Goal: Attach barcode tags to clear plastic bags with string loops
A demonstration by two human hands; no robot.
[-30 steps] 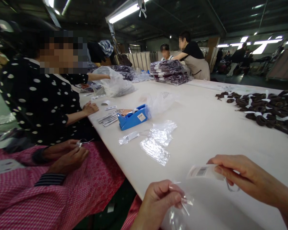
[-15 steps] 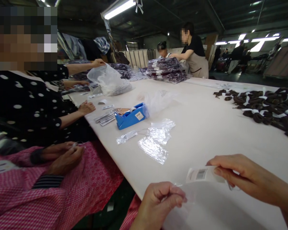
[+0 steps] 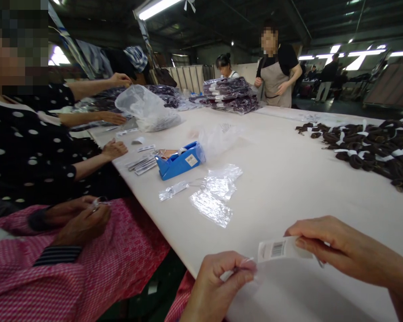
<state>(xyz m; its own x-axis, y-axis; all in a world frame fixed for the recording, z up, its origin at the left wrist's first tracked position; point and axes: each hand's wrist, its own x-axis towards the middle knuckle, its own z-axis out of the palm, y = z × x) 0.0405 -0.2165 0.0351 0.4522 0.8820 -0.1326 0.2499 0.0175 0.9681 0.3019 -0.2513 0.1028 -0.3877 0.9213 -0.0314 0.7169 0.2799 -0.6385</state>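
Observation:
My left hand point(image 3: 223, 281) pinches a small clear plastic bag point(image 3: 255, 273) near the front edge of the table. To its right, my right hand point(image 3: 332, 243) grips a white tag point(image 3: 277, 249) with a barcode between thumb and fingers. The tag's left end lies close to the bag at my left fingertips; whether they touch is unclear. Beyond my hands lie shiny clear small bags point(image 3: 213, 208) in a loose pile, and a blue tape dispenser point(image 3: 179, 163) stands behind them.
Dark bundles tied with white strips point(image 3: 365, 143) lie at the right. Packed bags point(image 3: 230, 94) are stacked at the far side. A white plastic bag point(image 3: 147, 109) sits back left. People's hands point(image 3: 83, 221) work at the left edge; a person in an apron point(image 3: 278, 76) stands behind.
The person in the apron has straightened and drawn both hands back from the stack. My hands keep their holds, with the tag and bag almost unmoved. The view has shifted slightly.

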